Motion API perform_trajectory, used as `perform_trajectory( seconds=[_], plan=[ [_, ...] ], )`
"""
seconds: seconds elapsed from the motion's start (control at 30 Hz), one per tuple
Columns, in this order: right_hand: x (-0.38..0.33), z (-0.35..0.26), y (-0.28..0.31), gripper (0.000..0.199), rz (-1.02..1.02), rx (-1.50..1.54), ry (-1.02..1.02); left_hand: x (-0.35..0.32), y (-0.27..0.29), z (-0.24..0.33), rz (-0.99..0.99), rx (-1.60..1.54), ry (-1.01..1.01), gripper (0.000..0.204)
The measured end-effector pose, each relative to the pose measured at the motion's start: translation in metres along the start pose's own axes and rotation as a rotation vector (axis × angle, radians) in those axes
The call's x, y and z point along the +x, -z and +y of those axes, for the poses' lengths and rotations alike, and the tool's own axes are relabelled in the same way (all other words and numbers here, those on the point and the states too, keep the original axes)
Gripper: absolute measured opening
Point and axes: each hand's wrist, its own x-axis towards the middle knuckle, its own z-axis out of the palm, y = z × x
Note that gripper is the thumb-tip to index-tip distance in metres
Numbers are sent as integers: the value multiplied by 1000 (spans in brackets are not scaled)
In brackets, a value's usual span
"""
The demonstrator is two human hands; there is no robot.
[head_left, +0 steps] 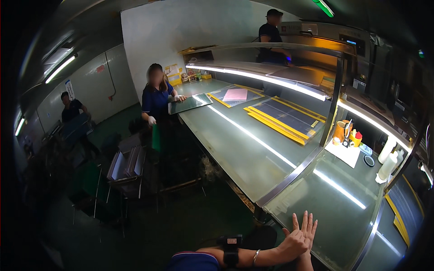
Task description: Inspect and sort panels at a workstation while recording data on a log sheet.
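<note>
Dim room; strip lights (253,77) glare in streaks along the glossy desk (253,158). Fisheye bends edges, corners fall black, lower left is murky.

dim workshop – green floor (149,226), white wall (181,31), lit steel workbench (244,153)

Dark panel (190,103) lies at far end of bench, a seated person (156,97) in blue touching it; pink sheet (235,94) on a yellow-edged mat (236,95) just beyond; second, larger yellow-edged mat (285,118) mid-bench; orange cylindrical holder (339,131) beside upright post; two white bottles (389,158) to the right; rack of grey panels (127,163) on green floor; another person (271,38) stands behind the lit shelf (253,74).
</note>
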Motion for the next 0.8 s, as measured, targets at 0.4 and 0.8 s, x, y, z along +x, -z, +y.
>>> perform_trajectory(
  seconds=[0.4,0.8],
  plan=[
    [-12,4,2,61,28,74,-25,0,5,8,-126,2,-51,36],
    [6,25,-17,57,214,-123,23,10,-14,0,-73,-95,-57,45]
  ],
)
